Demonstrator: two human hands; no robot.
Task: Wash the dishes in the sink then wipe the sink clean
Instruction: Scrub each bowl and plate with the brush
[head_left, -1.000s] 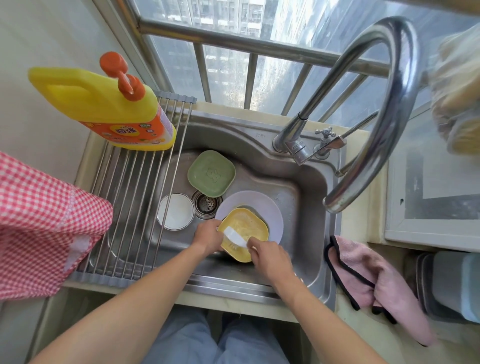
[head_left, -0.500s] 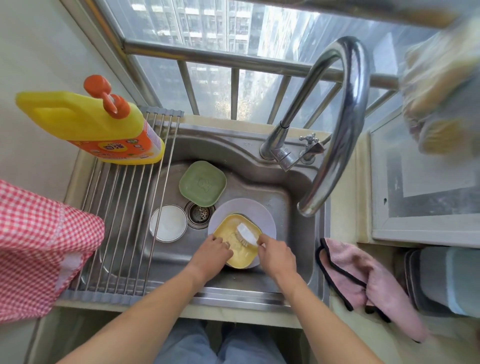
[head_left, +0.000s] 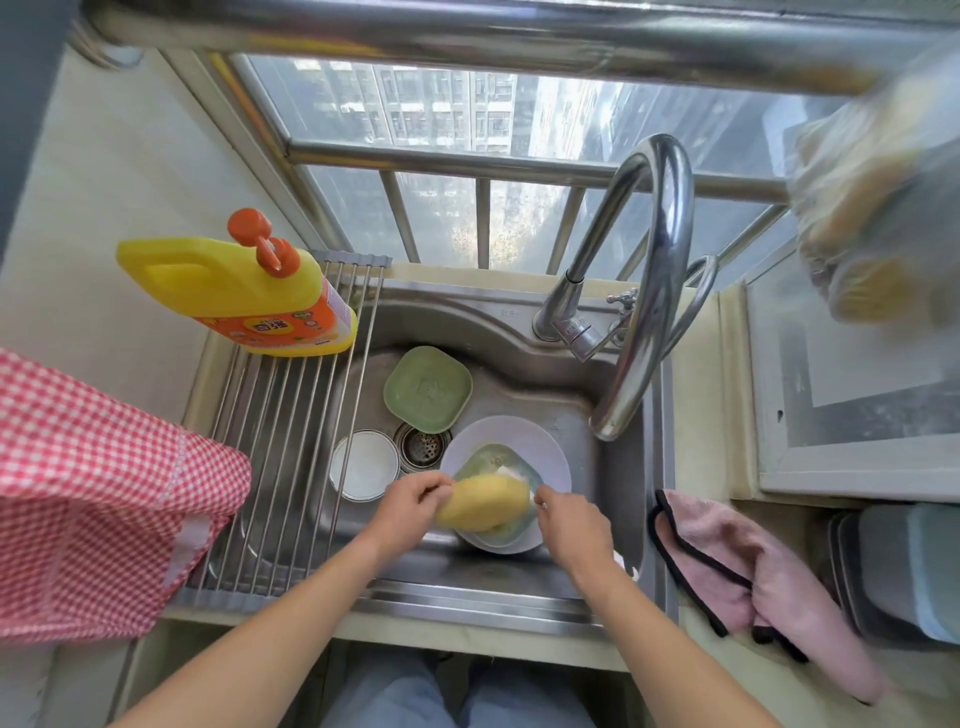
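Note:
In the steel sink (head_left: 613, 499), my left hand (head_left: 408, 501) grips the left edge of a yellow square plate (head_left: 483, 503) and holds it tilted, its underside facing up. Below it lies a pale green plate (head_left: 488, 457) on a round lilac plate (head_left: 553, 454). My right hand (head_left: 571, 525) is at the yellow plate's right edge and holds a white brush (head_left: 511, 472), which is mostly hidden behind the plate. A green square plate (head_left: 428, 389) and a white bowl (head_left: 363, 465) lie beside the drain (head_left: 422, 447).
The faucet (head_left: 649, 291) arches over the sink's right side. A roll-up rack (head_left: 280, 447) covers the left part and carries a yellow detergent bottle (head_left: 234, 296). A pink cloth (head_left: 748, 577) lies on the right counter, and a red checked cloth (head_left: 88, 499) hangs at the left.
My left hand has lifted and turned the yellow plate from lying face up to tilted, uncovering a pale green plate beneath. The brush moved from the plate's face to behind it. The camera tilted up.

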